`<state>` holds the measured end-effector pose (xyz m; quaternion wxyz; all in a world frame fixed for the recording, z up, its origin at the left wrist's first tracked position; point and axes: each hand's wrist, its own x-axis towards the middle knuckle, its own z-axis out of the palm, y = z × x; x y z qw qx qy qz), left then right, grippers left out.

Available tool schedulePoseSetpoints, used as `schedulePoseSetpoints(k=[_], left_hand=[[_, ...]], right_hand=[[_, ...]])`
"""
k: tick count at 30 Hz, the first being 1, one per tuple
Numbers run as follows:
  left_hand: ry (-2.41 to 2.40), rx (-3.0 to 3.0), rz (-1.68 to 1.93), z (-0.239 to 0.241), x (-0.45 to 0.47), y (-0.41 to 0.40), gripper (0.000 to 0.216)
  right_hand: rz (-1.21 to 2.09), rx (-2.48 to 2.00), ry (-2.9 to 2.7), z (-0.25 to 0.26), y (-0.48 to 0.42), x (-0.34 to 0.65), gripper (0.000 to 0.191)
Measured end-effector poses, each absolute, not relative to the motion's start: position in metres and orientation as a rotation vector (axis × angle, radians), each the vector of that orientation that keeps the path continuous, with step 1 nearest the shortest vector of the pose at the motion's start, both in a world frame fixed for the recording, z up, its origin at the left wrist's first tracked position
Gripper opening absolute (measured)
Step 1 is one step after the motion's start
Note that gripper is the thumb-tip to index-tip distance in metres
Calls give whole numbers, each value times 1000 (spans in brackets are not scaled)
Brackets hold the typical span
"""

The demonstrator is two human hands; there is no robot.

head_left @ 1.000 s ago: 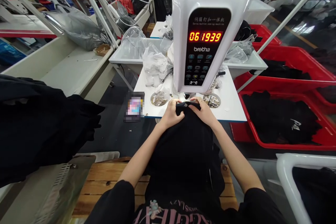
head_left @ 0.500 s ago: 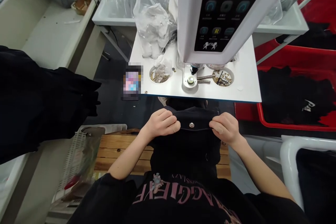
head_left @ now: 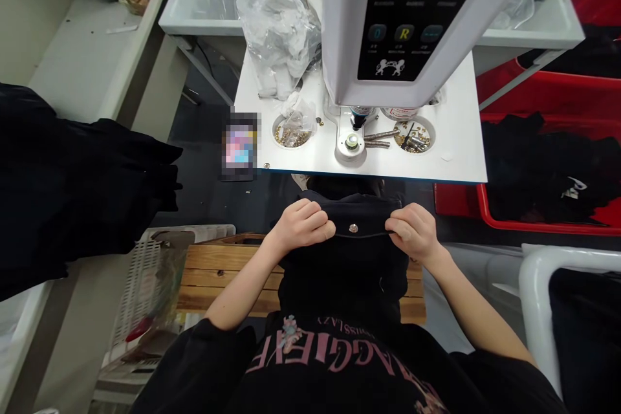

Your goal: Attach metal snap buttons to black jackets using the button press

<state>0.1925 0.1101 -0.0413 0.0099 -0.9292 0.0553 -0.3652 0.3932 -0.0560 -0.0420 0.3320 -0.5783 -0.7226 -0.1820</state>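
A black garment (head_left: 366, 212) is stretched between my two hands over my lap, just in front of the white machine table. My left hand (head_left: 305, 226) is closed on one end of its edge, fingers curled over the cloth. At the other end, my right hand (head_left: 413, 233) pinches the same edge. A small shiny metal snap button (head_left: 353, 228) sits in the cloth midway between them. Beyond the garment, a snap press (head_left: 339, 87) stands on the table, its lower die (head_left: 352, 141) near the front edge. Both hands are apart from the press.
Two round recesses with small metal parts (head_left: 294, 136) flank the die, the right one holding gold-coloured pieces (head_left: 412, 137). Two springs (head_left: 381, 137) lie beside it. Dark garments hang at left (head_left: 87, 174). A red bin (head_left: 543, 223) with black cloth stands right. I sit over a wooden bench (head_left: 228, 275).
The camera view has tilted slightly, so the press and table sit a little higher. Both hands keep hold of the garment, with almost no movement.
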Motion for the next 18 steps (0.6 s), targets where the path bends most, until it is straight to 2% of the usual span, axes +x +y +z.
schedulePoseSetpoints(k=[6,13,18], left_hand=[[74,-2930,-1205,-58,195,116,20],[-27,-3003,-1177,-126,213,130,21],[-102,-3008,-1187,-149,218,134,23]], right_hand=[[-476,-1582,-1811,-61,-58,393,25],[-602,-1611,-1761,-135,-54,409,14],[-623,-1699,-1721,-160,-54,412,20]])
